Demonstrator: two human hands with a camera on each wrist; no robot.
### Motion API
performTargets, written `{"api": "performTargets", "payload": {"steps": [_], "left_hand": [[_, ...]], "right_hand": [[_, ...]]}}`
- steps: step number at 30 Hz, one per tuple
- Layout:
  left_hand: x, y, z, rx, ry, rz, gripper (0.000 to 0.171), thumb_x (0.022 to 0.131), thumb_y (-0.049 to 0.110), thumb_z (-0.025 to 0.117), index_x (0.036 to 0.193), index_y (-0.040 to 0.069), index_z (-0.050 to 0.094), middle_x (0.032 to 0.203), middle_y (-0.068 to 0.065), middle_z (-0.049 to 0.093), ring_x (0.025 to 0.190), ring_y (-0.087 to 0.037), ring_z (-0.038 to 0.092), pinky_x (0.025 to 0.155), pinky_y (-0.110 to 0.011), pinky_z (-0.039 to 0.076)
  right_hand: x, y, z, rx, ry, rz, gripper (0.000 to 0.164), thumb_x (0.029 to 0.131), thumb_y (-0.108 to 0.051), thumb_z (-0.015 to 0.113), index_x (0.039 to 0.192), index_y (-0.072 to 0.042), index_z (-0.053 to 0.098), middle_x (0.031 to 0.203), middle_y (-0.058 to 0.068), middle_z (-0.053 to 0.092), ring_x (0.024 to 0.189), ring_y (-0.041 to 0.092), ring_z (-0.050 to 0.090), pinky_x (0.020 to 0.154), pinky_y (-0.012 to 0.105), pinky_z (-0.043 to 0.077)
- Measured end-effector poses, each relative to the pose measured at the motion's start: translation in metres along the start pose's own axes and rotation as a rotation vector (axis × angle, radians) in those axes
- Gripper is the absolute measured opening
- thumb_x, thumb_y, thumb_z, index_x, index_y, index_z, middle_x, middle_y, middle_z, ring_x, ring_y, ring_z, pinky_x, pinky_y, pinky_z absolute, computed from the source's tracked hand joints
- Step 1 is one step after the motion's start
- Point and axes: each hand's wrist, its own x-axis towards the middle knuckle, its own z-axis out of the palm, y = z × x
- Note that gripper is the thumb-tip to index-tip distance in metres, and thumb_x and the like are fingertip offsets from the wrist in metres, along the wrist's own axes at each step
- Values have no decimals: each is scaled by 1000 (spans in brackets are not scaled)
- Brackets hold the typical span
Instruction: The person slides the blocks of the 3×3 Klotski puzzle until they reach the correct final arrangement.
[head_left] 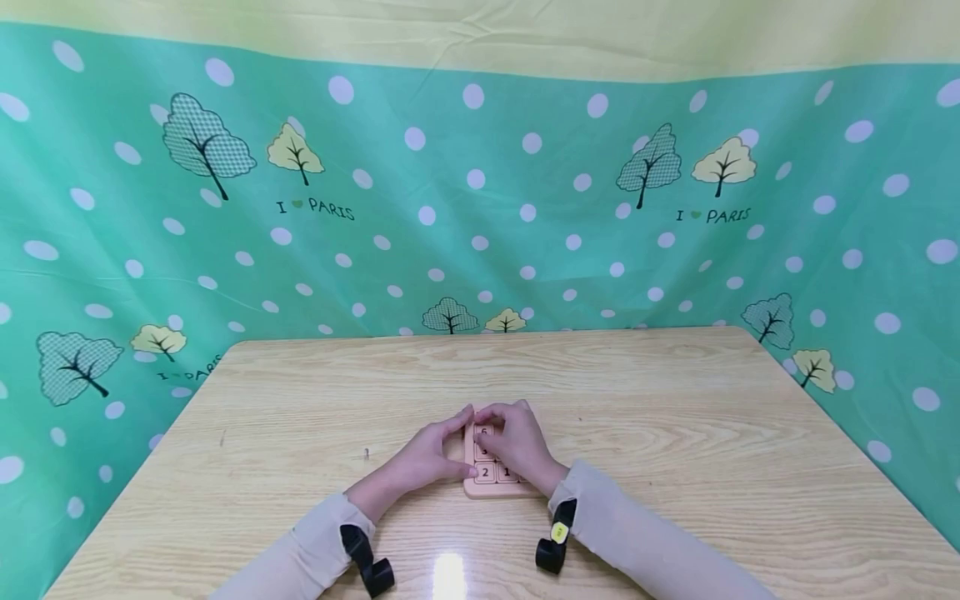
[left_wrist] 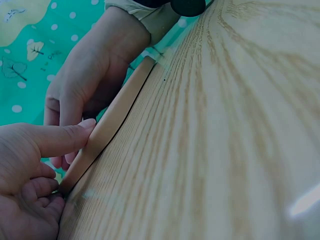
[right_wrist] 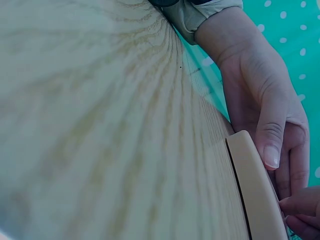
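Note:
A tan number slide puzzle (head_left: pixel 498 492) lies on the wooden table, its tiles marked 2 and 1 showing in the front row. Tiles farther back are partly covered by my right hand. My left hand (head_left: pixel 425 457) holds the puzzle's left side, thumb near the front and index finger at the far corner. Over the tiles, my right hand (head_left: pixel 522 442) has bent fingers, with thumb and index fingertips touching near the left column. In the left wrist view, my left hand (left_wrist: pixel 30 170) has its thumb against the frame (left_wrist: pixel 112 117). The right wrist view shows the frame's edge (right_wrist: pixel 255 185).
The pale wood table (head_left: pixel 300 400) extends around the puzzle on all sides. A green dotted curtain (head_left: pixel 525 192) with printed trees hangs behind and beside it. Black straps (head_left: pixel 365 558) circle both sleeved wrists. Light glares off the front of the table.

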Motion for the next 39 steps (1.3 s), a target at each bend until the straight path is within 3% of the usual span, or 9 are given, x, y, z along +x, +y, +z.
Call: {"api": "performTargets", "payload": {"steps": [6,25,39], "left_hand": [[0,1,0,1,1,-12,91,73,18,80,147,6,29,154,-10,25,142,-28,19,115,-46,17],[1,-4,0,21,1,-9,92,74,21,80,147,5,28,154,-10,25,142,-28,17,115,-45,14],[2,-6,2,5,4,-5,91,73,15,80,147,4,28,154,-12,24,142,-29,17,116,-46,13]], "right_hand": [[-1,1,-5,-2,-10,-11,19,77,-6,73,96,-7,72,94,3,69,98,19,48,88,37,40],[-4,10,-17,-2,-24,43,18,76,-5,73,93,-10,72,93,1,60,87,17,41,76,31,36],[-7,13,-19,9,-7,32,19,75,-3,71,93,-9,71,90,1,64,88,16,44,78,31,38]]}}
